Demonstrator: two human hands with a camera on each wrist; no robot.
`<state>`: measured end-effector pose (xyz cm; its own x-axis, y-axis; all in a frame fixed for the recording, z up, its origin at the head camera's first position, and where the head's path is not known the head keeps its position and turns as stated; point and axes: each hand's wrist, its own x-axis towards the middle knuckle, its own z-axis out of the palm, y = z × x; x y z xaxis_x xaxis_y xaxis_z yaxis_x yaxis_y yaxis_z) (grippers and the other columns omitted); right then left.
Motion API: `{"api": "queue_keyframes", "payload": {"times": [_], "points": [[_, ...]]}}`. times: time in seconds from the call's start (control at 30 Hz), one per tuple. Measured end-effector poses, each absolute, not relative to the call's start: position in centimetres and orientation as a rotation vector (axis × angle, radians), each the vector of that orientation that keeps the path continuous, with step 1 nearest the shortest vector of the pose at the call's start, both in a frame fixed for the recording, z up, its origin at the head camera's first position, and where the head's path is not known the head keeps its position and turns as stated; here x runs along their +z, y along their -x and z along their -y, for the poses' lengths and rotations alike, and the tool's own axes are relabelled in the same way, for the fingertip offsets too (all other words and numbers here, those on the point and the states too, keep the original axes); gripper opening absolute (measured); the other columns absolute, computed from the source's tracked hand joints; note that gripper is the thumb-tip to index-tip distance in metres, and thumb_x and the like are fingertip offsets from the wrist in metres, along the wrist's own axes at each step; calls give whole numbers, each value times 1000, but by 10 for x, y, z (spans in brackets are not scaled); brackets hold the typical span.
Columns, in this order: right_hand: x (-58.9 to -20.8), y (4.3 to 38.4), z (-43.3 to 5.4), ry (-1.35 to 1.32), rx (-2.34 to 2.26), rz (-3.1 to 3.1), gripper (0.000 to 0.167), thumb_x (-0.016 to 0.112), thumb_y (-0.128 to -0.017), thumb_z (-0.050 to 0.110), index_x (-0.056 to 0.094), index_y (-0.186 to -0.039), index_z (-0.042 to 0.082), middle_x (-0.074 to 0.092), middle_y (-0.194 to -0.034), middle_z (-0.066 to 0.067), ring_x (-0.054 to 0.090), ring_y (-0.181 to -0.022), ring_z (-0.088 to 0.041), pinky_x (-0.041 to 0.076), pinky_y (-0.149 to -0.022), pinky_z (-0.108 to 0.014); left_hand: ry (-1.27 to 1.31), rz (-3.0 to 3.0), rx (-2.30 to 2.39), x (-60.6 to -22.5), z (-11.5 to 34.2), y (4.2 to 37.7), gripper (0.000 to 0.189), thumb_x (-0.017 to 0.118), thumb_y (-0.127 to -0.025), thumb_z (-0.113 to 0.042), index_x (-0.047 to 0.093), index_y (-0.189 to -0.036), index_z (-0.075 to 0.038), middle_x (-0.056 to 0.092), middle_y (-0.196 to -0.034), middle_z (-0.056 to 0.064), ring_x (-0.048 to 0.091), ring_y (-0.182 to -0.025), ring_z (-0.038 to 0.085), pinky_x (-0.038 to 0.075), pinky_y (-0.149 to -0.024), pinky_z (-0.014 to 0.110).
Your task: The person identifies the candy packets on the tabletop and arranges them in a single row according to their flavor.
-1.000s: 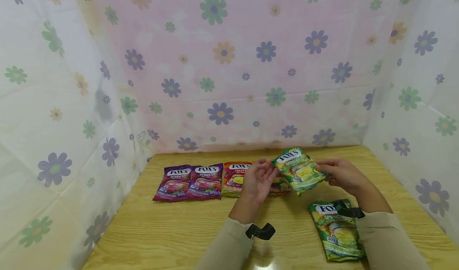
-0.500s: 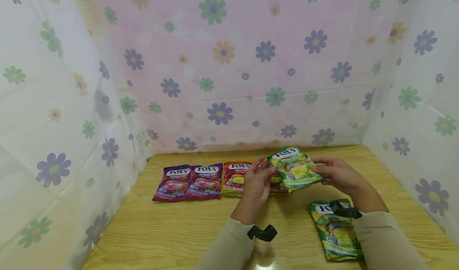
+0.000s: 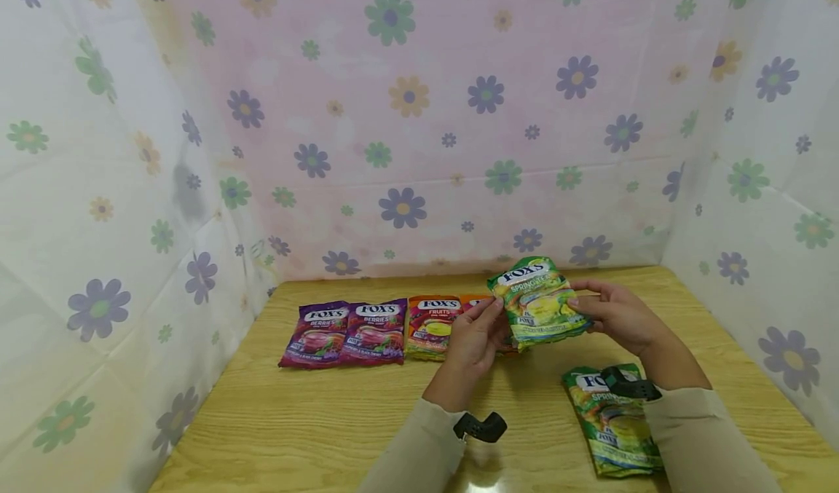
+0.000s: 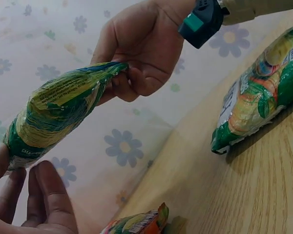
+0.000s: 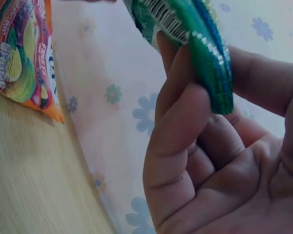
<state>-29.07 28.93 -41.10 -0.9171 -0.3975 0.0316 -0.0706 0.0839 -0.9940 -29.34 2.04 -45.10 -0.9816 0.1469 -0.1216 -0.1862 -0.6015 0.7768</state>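
A green Fox's candy bag point(image 3: 540, 300) is held up off the table, its printed front toward the head camera. My left hand point(image 3: 473, 338) pinches its left edge between thumb and fingers. On the opposite edge, my right hand point(image 3: 616, 314) grips the bag with thumb in front and fingers behind. The left wrist view shows the held candy bag point(image 4: 58, 112) from its end, between both hands. Another green candy bag point(image 3: 612, 431) lies under my right forearm, partly hidden by the sleeve.
Two purple candy bags point(image 3: 376, 333) lie side by side at the back left of the wooden table point(image 3: 295, 427). Beside them is an orange candy bag point(image 3: 432, 325); a second orange bag point(image 5: 24, 58) is mostly hidden behind the held one. Flowered cloth point(image 3: 406, 151) hangs around the table.
The held green bag has moved slightly left and turned more upright. My left hand, earlier with fingers spread near its edge, now pinches it.
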Motion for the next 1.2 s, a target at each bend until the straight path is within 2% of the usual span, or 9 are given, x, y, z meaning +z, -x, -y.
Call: {"api": "queue_keyframes", "payload": {"times": [0.13, 0.33, 0.47, 0.6, 0.7, 0.9, 1.2], "points": [[-408, 289, -288, 443, -1919, -2151, 44, 56, -108, 20, 42, -144, 1, 75, -97, 3, 70, -80, -10, 57, -66, -27, 54, -1301, 2623, -451, -19, 293, 38, 73, -98, -24, 68, -132, -7, 71, -113, 8, 72, -94, 15, 63, -81, 27], [-403, 285, -286, 402, -1896, -2229, 56, 57, -108, 25, 36, -150, -5, 74, -95, 4, 69, -80, -11, 58, -69, -30, 3, -1277, 2631, -451, -19, 294, 33, 69, -100, -17, 68, -131, -5, 72, -112, 9, 73, -96, 14, 62, -83, 26], [-403, 284, -289, 367, -1893, -2263, 58, 57, -108, 26, 34, -152, -5, 71, -93, 5, 67, -79, -12, 58, -70, -31, -63, -1254, 2617, -450, -19, 293, 32, 64, -102, -10, 68, -133, -4, 70, -126, 15, 73, -108, 19, 61, -88, 26], [-404, 285, -293, 329, -1902, -2279, 58, 57, -108, 26, 32, -152, -3, 72, -95, 6, 68, -80, -12, 58, -70, -31, -194, -1171, 2589, -449, -18, 293, 42, 50, -104, -6, 56, -145, -2, 56, -149, 19, 58, -136, 28, 54, -105, 30], [-406, 286, -295, 302, -1901, -2295, 60, 57, -108, 26, 32, -153, -3, 72, -97, 6, 69, -82, -11, 58, -71, -30, -281, -1121, 2540, -449, -18, 293, 49, 44, -104, -9, 46, -153, -2, 46, -158, 18, 44, -148, 32, 42, -118, 37], [-410, 289, -299, 271, -1887, -2321, 62, 59, -107, 28, 32, -153, -5, 71, -97, 6, 69, -82, -11, 59, -71, -31, -331, -1132, 2444, -450, -17, 293, 55, 41, -106, -22, 39, -158, -5, 38, -164, 15, 35, -153, 31, 28, -127, 47], [-424, 295, -306, 227, -1828, -2370, 64, 59, -106, 27, 34, -154, -7, 70, -98, 1, 70, -82, -12, 61, -75, -33, -288, -1038, 2422, -455, -20, 292, 65, 35, -108, -30, 21, -161, 5, 19, -170, 22, 18, -159, 38, 20, -129, 46]]}}
